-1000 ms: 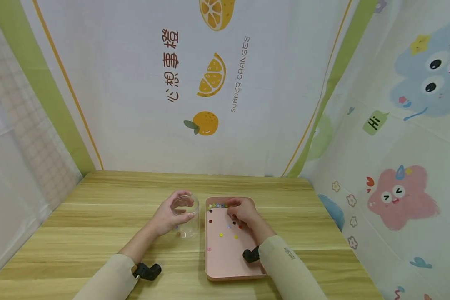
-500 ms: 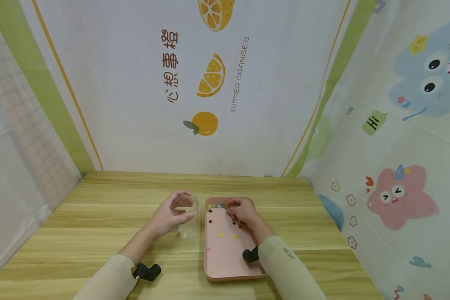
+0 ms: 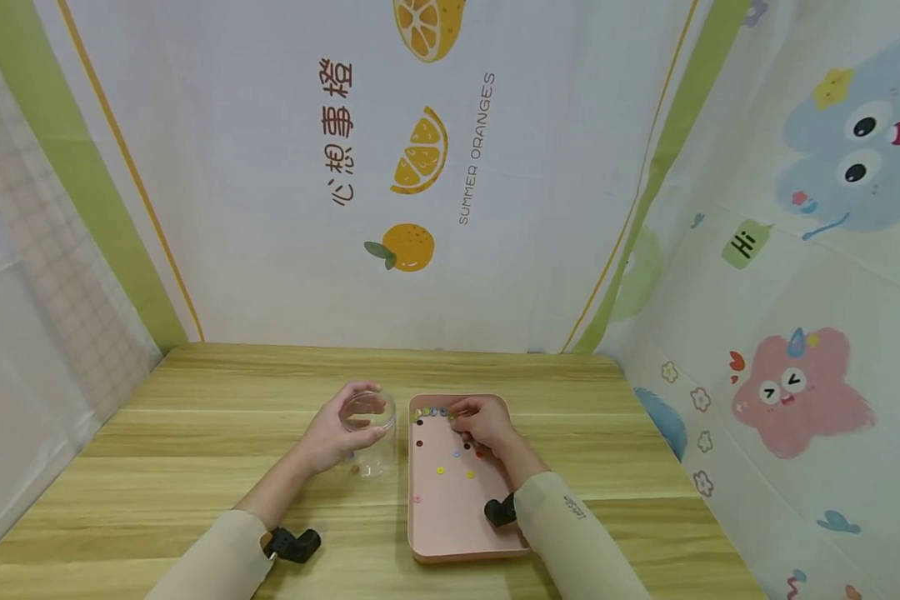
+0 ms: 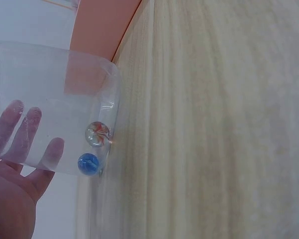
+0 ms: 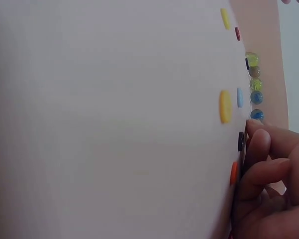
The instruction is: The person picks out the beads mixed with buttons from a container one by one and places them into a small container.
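Observation:
My left hand grips a clear plastic jar around its upper part, left of the pink tray. Through the jar's wall in the left wrist view, a blue marble and a clear marble with an orange swirl lie at its bottom. Inside the tray's far end, my right hand has its fingers curled, with thumb and forefinger pinching a greenish marble at the end of a row of marbles. In the right wrist view, the fingertips reach right beside a blue marble; the pinched marble is hidden there.
Several small buttons are scattered over the tray floor, including a yellow button, a pink button and a dark red button. The tray has a low raised rim. Beneath everything is a wood-grain table, with printed curtains behind and to the right.
Both hands, the jar and the tray keep almost the same places; the whole head view shifts slightly left. The right fingertips shift very little at the marble row.

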`<state>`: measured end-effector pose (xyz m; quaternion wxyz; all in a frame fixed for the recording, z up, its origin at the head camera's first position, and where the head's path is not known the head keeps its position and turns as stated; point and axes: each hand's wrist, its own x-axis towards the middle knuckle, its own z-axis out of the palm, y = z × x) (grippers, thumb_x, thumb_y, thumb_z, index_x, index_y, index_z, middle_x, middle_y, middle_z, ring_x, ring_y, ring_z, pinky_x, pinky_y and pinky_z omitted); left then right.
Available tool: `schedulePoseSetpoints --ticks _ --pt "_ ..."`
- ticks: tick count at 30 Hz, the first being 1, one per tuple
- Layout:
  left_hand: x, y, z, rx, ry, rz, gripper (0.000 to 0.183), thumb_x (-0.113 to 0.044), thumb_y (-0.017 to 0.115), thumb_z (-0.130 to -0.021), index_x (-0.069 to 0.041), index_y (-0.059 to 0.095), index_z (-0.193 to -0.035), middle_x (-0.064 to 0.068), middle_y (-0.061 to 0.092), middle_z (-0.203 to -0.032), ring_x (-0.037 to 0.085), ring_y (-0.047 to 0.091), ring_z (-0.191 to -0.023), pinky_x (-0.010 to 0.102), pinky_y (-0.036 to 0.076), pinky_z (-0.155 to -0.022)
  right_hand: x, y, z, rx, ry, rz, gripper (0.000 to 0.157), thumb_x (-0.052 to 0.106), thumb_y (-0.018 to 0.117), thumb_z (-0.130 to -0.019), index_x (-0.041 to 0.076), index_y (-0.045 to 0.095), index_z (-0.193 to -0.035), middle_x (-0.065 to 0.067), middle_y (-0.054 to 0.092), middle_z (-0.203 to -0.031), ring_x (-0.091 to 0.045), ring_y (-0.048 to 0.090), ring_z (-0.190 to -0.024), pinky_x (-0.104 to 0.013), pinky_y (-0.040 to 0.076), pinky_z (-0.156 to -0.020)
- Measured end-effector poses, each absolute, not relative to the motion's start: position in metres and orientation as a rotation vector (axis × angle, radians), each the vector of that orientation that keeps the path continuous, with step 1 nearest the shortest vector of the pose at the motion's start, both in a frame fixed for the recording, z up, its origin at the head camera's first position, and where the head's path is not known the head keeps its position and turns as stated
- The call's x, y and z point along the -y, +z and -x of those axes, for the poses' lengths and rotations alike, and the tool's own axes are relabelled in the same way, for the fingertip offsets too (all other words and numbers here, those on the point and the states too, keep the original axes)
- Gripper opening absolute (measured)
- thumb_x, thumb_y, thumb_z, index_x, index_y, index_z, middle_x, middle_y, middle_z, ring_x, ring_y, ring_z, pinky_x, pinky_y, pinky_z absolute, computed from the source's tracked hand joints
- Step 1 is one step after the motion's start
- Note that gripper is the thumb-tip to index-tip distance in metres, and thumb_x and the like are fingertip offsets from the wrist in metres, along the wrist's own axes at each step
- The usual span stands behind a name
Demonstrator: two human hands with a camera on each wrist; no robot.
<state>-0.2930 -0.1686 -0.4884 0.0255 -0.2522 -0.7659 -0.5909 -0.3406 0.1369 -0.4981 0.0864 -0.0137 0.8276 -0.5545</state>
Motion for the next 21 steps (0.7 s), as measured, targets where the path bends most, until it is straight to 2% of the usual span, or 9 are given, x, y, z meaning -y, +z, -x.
schedulePoseSetpoints --ticks 21 --pt "0.1691 -0.4887 0.2936 2.366 -1.844 0.774 0.065 -0.011 0.08 -0.097 0.001 0.047 -0.152 0.028 0.065 -0.14 0.05 0.063 -0.134 0.063 0.055 -0.109 -0.1385 -0.4986 0.3387 -2.463 -1.646 0.127 0.02 -0.002 0.074 -0.1 0.003 0.081 -0.118 -0.006 0.066 -0.079 -0.013 0.049 -0.047 -0.026 0.041 -0.04"
